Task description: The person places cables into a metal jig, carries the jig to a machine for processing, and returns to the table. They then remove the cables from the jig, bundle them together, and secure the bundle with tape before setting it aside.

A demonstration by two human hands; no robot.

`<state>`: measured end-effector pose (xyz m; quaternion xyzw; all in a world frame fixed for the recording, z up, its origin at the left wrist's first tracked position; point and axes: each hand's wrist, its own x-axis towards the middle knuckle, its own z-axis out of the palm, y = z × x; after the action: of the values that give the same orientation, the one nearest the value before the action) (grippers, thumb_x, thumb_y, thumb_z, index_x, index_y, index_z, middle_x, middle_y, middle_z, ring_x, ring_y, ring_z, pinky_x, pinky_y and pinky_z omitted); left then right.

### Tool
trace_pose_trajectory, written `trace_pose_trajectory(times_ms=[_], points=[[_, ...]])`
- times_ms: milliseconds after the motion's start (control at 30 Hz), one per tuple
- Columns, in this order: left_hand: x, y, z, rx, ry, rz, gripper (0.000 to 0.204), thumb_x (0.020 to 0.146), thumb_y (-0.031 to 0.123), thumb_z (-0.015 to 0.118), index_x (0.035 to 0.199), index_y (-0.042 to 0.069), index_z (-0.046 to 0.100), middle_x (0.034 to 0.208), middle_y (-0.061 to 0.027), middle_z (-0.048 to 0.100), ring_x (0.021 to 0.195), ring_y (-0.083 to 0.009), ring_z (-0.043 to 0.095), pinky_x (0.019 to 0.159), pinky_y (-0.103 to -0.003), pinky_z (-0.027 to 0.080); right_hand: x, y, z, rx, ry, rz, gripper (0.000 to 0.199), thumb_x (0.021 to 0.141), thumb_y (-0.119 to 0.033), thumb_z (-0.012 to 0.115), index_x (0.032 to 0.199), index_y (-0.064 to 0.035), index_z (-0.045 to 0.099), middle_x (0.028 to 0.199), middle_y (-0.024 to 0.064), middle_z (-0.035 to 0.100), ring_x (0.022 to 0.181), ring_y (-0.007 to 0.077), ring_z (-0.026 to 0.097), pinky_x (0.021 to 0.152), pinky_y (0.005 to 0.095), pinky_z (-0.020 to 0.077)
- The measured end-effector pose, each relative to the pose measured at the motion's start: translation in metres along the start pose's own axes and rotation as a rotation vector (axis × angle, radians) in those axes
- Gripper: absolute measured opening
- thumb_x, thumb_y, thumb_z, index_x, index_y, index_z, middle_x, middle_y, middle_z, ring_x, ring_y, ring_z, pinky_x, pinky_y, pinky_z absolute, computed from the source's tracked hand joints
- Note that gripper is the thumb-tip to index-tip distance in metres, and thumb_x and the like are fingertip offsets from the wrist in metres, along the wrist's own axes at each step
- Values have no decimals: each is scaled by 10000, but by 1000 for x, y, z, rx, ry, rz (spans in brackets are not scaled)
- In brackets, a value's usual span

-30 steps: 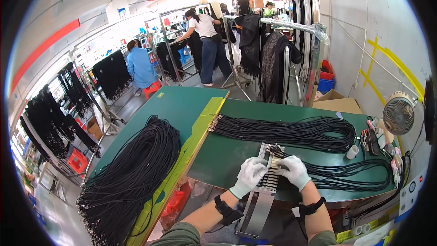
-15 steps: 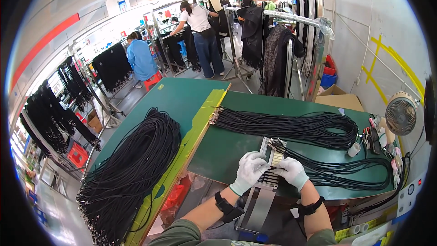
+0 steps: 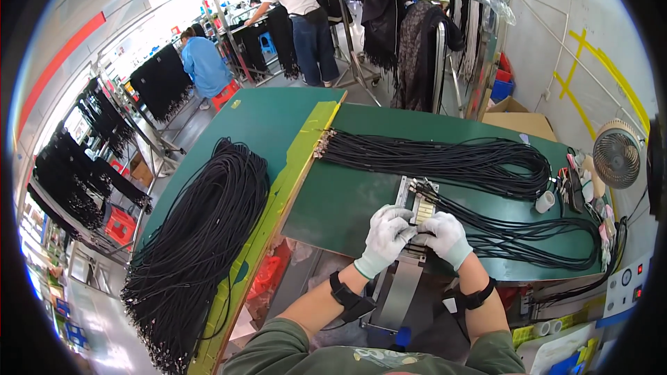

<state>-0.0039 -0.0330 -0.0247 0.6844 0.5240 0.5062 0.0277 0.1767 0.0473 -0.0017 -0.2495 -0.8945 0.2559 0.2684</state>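
Both my hands wear white gloves and meet over a long metal jig (image 3: 415, 198) at the near edge of the green table (image 3: 361, 194). My left hand (image 3: 384, 237) pinches black cable ends at the jig's near part. My right hand (image 3: 445, 237) presses on the same cable ends from the right. Black cables (image 3: 528, 232) run from the jig to the right and loop back. A large bundle of black cables (image 3: 445, 160) lies across the table behind the jig. What lies between my fingers is hidden by the gloves.
A big heap of black cables (image 3: 201, 236) covers the green table at left, beside a yellow strip (image 3: 278, 201). A small fan (image 3: 616, 156), a white roll (image 3: 545, 201) and tools sit at right. Two people (image 3: 299, 14) work at racks far behind. Garments hang on a rail (image 3: 431, 35).
The view has tilted down and closer toward the jig. My hands stay together on the cable ends at the jig, shifting only slightly.
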Motion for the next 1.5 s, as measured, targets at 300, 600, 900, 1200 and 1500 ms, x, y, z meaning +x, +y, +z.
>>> trace_pose_trajectory(times_ms=[300,600,900,1200,1500], points=[[-8,-7,2,-168,26,-273,106,807,101,725,811,23,653,1023,-112,692,1055,-307,611,934,-404,476,3,-17,17,-321,140,-119,155,750,-260,762,851,-152,719,770,31,671,832,233,616,740,357,440],[3,-21,-11,138,194,-60,108,778,41,728,789,29,621,990,-118,685,983,-310,620,891,-405,480,-9,35,-3,-172,174,-62,134,780,-226,736,874,-134,711,739,53,652,802,265,612,717,380,451],[-4,-32,-6,162,82,-159,114,843,155,701,878,54,661,1012,-118,704,966,-323,636,913,-447,469,-9,30,-13,-260,54,49,107,815,-252,698,845,-151,715,782,31,690,824,260,613,760,380,460],[-10,-33,-5,168,-36,-210,183,916,177,625,996,25,687,1024,-121,706,966,-316,634,897,-409,482,-11,38,-12,-352,87,76,88,835,-241,682,840,-156,701,789,5,693,824,246,615,766,368,459],[-11,-34,-5,189,-38,-205,170,918,160,613,994,29,691,1016,-125,706,962,-317,634,901,-415,480,-7,37,-13,-400,25,111,82,830,-224,680,852,-149,705,818,16,696,860,249,613,787,372,460]])
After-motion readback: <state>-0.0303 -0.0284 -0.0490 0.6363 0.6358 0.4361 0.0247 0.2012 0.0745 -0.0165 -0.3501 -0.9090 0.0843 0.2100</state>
